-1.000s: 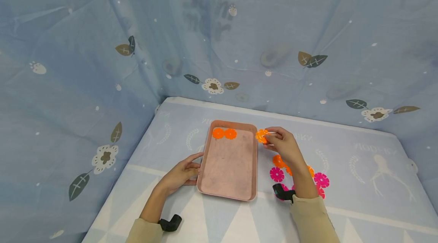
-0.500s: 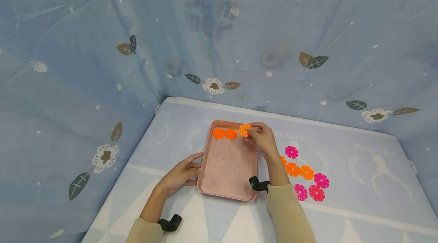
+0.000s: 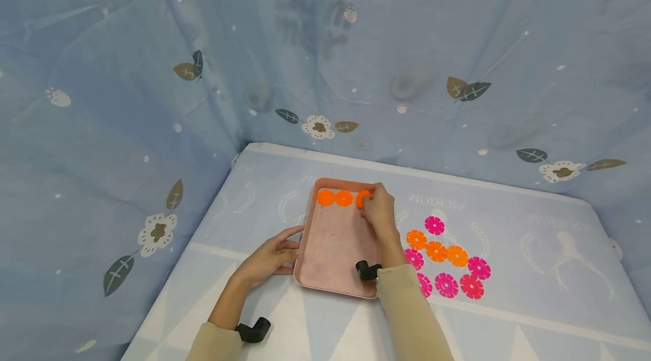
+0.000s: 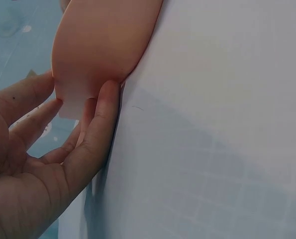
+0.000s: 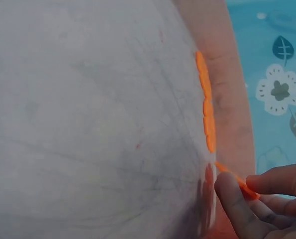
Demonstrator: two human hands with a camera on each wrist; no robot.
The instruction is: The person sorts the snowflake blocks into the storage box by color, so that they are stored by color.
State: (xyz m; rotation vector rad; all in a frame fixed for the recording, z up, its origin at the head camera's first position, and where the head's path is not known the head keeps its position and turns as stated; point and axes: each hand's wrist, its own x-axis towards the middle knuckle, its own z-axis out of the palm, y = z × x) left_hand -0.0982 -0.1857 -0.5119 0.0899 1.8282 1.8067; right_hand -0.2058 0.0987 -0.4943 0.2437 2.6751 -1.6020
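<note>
In the head view a pink tray (image 3: 335, 248) lies on the table. My left hand (image 3: 272, 259) is at its left side, and in the left wrist view the fingertips and thumb touch the tray's outer wall (image 4: 103, 45). Over the far right corner, my right hand (image 3: 380, 211) pinches an orange notched plastic disc (image 3: 363, 199) between thumb and fingers. The right wrist view shows that disc (image 5: 240, 184) tilted, its lower edge near the tray floor. Two orange discs, one left (image 3: 326, 198) and one right (image 3: 344, 198), lie flat along the far wall.
Right of the tray, several loose discs lie on the cloth, among them an orange disc (image 3: 436, 251), a magenta disc (image 3: 434, 225) and a pink-red disc (image 3: 472, 286). A patterned blue curtain (image 3: 396, 56) rises behind the table.
My right hand has moved left from beside the tray, over its rim, and lowered the orange disc into the far right corner. My left hand stays at the tray's left side.
</note>
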